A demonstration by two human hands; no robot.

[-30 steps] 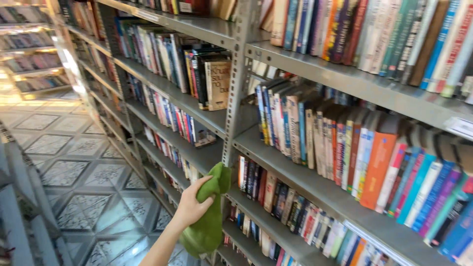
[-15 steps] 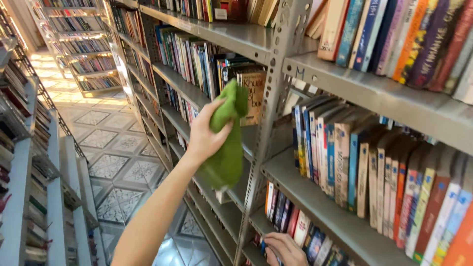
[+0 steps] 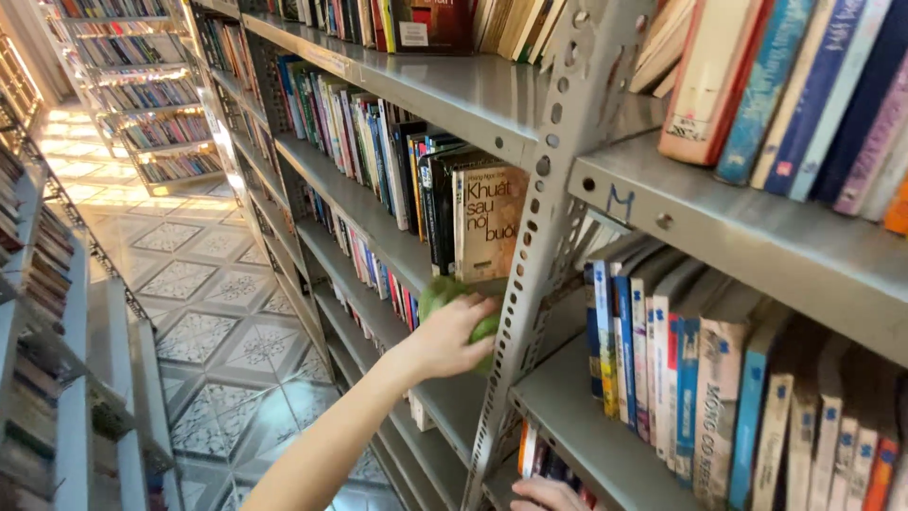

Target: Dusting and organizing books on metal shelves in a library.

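My left hand (image 3: 452, 339) is stretched out to the grey metal shelf (image 3: 445, 393) and grips a green cloth (image 3: 435, 295). The cloth is pressed onto the shelf board beside the perforated upright (image 3: 534, 274), just below a beige book (image 3: 489, 222) that faces outward. Most of the cloth is hidden under my fingers. Only the fingers of my right hand (image 3: 547, 494) show at the bottom edge, resting against book spines on a lower shelf; its grip is hidden.
Rows of upright books fill the shelves to the right (image 3: 719, 397) and above (image 3: 785, 85). A tiled patterned floor (image 3: 203, 312) runs down the aisle on the left. More bookshelves stand at the far end (image 3: 132, 104) and along the left edge (image 3: 38, 312).
My left hand with the green cloth rose from low beside the shelves, then came down onto the shelf board by the upright. The view moved closer to the shelves.
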